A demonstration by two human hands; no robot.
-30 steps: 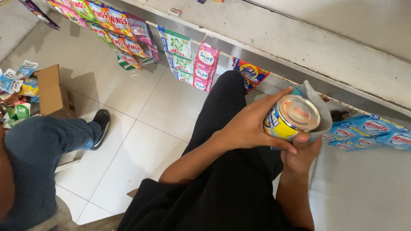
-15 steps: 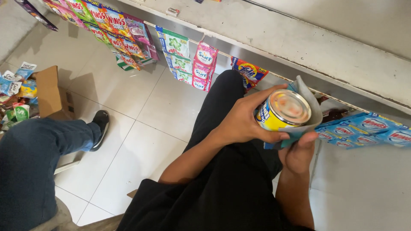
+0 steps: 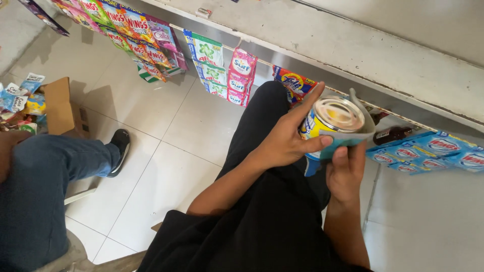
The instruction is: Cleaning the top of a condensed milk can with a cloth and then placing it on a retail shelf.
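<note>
Yellow tin can [image 3: 330,121], below the shelf edge [image 3: 353,50]: left hand [image 3: 285,143] clasps its side, right hand [image 3: 345,168] presses a grey-blue cloth [image 3: 348,138] around it, wiping underway.

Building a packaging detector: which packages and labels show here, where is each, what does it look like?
Can: round, yellow-and-blue label, metal top, held by left hand and right hand with a grey-blue cloth.
Sachet strips: hanging under the counter edge; green-white, pink, red.
Blue sachets: hanging at right.
Cardboard box: brown, on the floor at left, by small packets.
</note>
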